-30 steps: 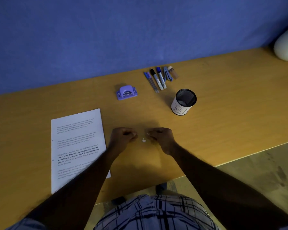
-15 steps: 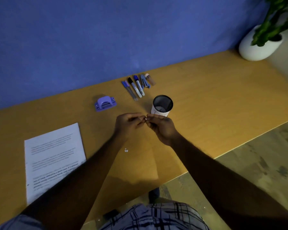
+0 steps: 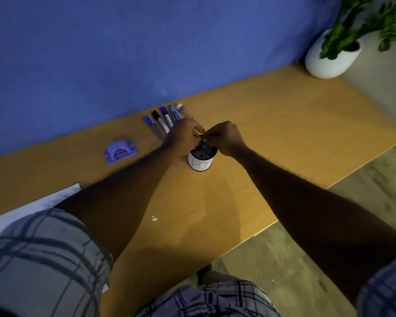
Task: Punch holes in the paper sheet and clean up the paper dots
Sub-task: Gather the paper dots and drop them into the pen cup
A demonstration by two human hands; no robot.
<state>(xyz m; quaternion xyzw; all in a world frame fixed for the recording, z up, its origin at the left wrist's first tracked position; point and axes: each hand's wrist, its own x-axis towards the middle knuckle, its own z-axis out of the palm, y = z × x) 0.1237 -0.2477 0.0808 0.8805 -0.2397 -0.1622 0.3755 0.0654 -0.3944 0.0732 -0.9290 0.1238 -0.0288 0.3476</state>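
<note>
directly above cup [image 3: 200, 165] rim, left hand [image 3: 183, 136] close beside right hand [image 3: 225, 138].

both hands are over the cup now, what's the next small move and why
Probably reach one hand to the paper dots lying on the table nearer the person. The left hand and right hand meet fingertip to fingertip over the cup, white specks just under them, so this batch looks dropped, yet those dots are uncollected.
</note>
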